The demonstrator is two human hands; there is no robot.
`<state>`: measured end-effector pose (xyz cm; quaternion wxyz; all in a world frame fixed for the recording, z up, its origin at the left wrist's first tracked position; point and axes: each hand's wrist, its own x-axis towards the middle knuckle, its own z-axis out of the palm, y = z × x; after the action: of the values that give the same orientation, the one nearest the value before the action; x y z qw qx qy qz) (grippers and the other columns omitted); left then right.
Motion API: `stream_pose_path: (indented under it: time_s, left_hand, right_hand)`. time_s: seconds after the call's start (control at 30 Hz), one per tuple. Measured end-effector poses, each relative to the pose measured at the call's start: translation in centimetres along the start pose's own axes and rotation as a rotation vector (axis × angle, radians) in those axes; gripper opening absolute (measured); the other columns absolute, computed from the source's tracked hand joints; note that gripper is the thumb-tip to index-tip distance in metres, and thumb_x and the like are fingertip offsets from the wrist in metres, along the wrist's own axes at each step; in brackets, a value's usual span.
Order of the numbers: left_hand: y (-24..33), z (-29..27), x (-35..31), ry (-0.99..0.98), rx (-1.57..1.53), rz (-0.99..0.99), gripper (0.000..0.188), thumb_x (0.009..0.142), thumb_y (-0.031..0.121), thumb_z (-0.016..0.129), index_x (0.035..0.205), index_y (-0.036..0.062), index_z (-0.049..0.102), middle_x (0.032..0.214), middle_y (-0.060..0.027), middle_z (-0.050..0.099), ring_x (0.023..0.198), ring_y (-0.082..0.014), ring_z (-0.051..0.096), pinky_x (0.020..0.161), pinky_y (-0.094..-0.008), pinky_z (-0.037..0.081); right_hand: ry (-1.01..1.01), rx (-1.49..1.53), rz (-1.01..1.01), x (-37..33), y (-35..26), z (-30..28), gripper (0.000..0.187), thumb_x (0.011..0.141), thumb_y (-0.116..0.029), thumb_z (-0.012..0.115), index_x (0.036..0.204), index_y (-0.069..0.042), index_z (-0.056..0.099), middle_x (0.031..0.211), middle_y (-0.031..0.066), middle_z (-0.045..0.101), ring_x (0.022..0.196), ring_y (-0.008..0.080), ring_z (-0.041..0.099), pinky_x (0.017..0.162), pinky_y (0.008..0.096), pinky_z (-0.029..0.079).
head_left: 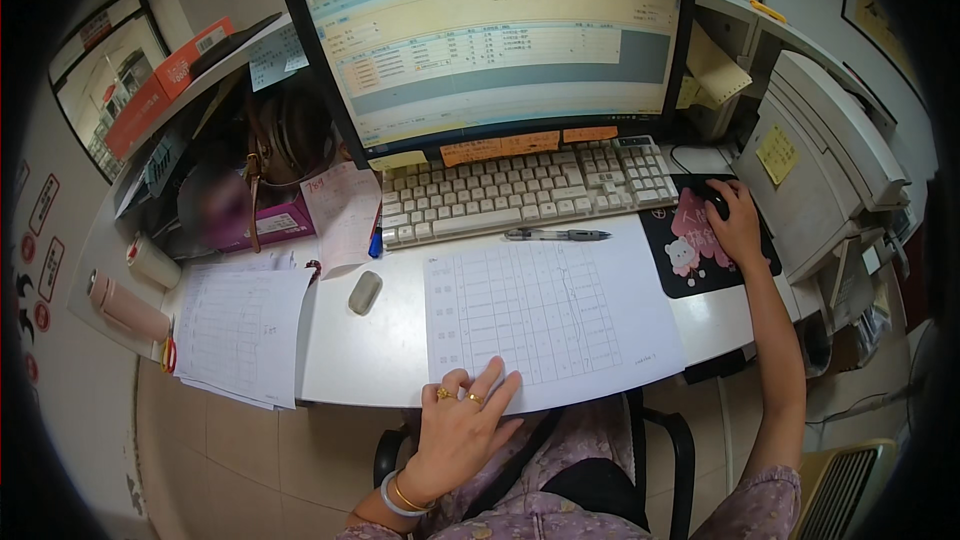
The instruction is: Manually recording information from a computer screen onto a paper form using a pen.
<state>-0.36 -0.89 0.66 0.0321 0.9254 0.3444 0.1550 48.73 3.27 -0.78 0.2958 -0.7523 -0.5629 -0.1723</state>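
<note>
While the right grip (738, 222) closes over the black rounded mouse (716, 204) on its black-and-pink pad (695, 252), the open left grip (466, 428) apparently steadies the white gridded paper sheet (550, 315) on the white tabletop (345, 360).

Single view: the left camera of a head-worn fisheye pair, upright, sited above the near side of the keyboard (530, 190). Facing: forward and steeply down. The key tops are seen from above; the monitor (500, 50) behind the keyboard presents its front, its top edge cut by the frame. Range: close. Nearest is the patterned clothing (610, 430), on the near side of the keyboard; the left hand (465, 420) lies between the two. Coverage: wide, from the wall (75, 340) well left of the keyboard to the beige machine (830, 150) at its right. Distortion: straight edges bow toward a dark, rounded rim.
</note>
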Motion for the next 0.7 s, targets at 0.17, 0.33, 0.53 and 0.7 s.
stream_pose_path:
  time_s: [0.17, 0.33, 0.53, 0.7]
  left_hand:
    - [-0.1, 0.0, 0.2, 0.013, -0.019, 0.020, 0.057, 0.072, 0.033, 0.080, 0.123, 0.0154, 0.062, 0.133, -0.0054, 0.056, 0.101, -0.0294, 0.049, 0.079, -0.0411, 0.038]
    - [0.1, 0.0, 0.2, 0.014, 0.007, 0.005, 0.058, 0.072, 0.031, 0.079, 0.125, 0.0157, 0.060, 0.132, -0.0045, 0.054, 0.100, -0.0271, 0.050, 0.080, -0.0418, 0.037]
    - [0.0, 0.5, 0.0, 0.040, 0.033, 0.005, 0.057, 0.073, 0.032, 0.079, 0.125, 0.0162, 0.061, 0.131, -0.0051, 0.056, 0.100, -0.0283, 0.051, 0.080, -0.0423, 0.038]
    - [0.2, 0.5, 0.2, 0.038, 0.008, 0.013, 0.057, 0.073, 0.032, 0.079, 0.125, 0.0164, 0.061, 0.130, -0.0050, 0.057, 0.099, -0.0284, 0.051, 0.081, -0.0421, 0.038]
  right_hand:
    - [0.047, -0.095, -0.032, 0.0, 0.1, -0.4, 0.043, 0.081, -0.023, 0.069, 0.123, -0.016, 0.061, 0.123, 0.0190, 0.055, 0.107, 0.0385, 0.058, 0.093, 0.0447, 0.046]
    - [0.046, 0.021, -0.321, 2.3, -4.7, 0.1, 0.040, 0.078, -0.010, 0.062, 0.118, -0.002, 0.060, 0.116, 0.0204, 0.061, 0.113, 0.0383, 0.055, 0.095, 0.0462, 0.044]
    - [-0.286, 0.335, -0.411, 6.1, -15.7, 3.7, 0.029, 0.084, -0.009, 0.052, 0.112, -0.003, 0.054, 0.111, 0.0161, 0.061, 0.109, 0.0352, 0.054, 0.093, 0.0450, 0.043]
    - [-0.265, 0.212, -0.373, 6.1, -17.6, 5.1, 0.029, 0.085, -0.010, 0.054, 0.113, -0.004, 0.052, 0.109, 0.0133, 0.062, 0.106, 0.0327, 0.055, 0.093, 0.0423, 0.041]
